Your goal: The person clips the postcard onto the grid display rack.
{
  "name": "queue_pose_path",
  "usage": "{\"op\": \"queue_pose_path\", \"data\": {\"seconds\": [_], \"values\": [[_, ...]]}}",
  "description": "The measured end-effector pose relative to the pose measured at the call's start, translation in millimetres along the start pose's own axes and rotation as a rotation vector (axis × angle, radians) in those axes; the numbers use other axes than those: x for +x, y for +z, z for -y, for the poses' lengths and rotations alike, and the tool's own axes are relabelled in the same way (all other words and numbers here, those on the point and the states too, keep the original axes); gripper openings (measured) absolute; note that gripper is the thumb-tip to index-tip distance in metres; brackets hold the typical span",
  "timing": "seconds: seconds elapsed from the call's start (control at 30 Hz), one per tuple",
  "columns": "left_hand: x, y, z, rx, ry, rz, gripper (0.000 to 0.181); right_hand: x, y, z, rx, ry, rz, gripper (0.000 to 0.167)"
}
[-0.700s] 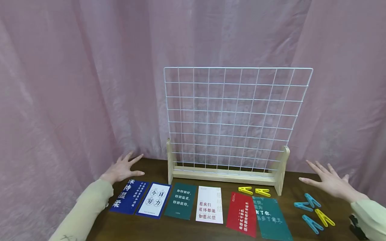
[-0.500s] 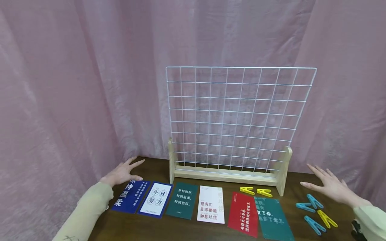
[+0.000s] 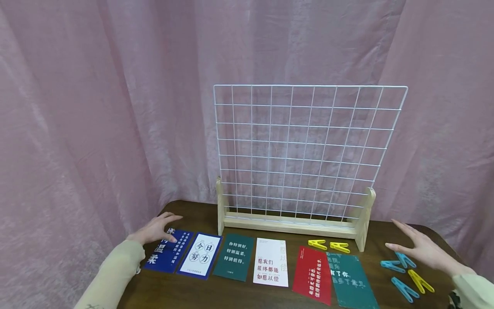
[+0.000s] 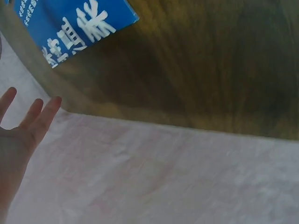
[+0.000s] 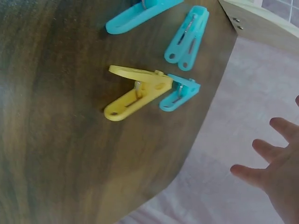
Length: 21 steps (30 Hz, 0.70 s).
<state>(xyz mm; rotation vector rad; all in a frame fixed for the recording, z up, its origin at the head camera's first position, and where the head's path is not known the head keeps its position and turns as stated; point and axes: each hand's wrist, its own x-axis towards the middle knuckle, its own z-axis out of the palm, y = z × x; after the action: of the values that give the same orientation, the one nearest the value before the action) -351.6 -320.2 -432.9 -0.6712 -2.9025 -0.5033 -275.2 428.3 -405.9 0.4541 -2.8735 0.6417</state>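
Observation:
My left hand [image 3: 153,230], fingers spread and holding nothing, hovers by the far edge of a dark blue card [image 3: 164,259] with white writing, its thumb in front of the card's upper part. My right hand [image 3: 422,249] is likewise spread and bare, just beyond a group of plastic clothespins. In that group are a yellow clothespin [image 5: 140,95] and several light blue ones, such as this blue clothespin [image 5: 187,37]. Between the hands stands a white wire grid [image 3: 292,86] in a pale wooden base [image 3: 289,225].
In front of the base lie a blue-bordered card [image 3: 199,256], a green card [image 3: 233,257], a white card [image 3: 270,262], a red card [image 3: 312,274] and a teal card [image 3: 353,281]. Two yellow clothespins [image 3: 317,244] lie by the base. A pink curtain [image 3: 115,107] hangs behind the table.
Both hands have come down and a little nearer, the left thumb now in front of the blue card. The head view has shifted slightly. Cards and clothespins lie as before.

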Motion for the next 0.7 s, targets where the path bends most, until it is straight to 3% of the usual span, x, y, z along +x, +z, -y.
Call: {"op": "queue_pose_path", "data": {"seconds": [0.13, 0.4, 0.7], "values": [[-1.5, 6.6, 6.8, -0.042, 0.01, -0.011, 0.071, -4.0, 4, -2, 0.003, 0.043, 0.023, 0.08], [-2.1, 16.3, 12.5, -0.106, -0.083, -0.011, 0.066, -11.4, 10, -7, 0.012, 0.104, 0.014, 0.077], [1.2, 22.8, 21.4, -0.134, -0.151, -0.027, 0.062, -18.7, 12, -10, 0.101, 0.19, 0.049, 0.07]]}}
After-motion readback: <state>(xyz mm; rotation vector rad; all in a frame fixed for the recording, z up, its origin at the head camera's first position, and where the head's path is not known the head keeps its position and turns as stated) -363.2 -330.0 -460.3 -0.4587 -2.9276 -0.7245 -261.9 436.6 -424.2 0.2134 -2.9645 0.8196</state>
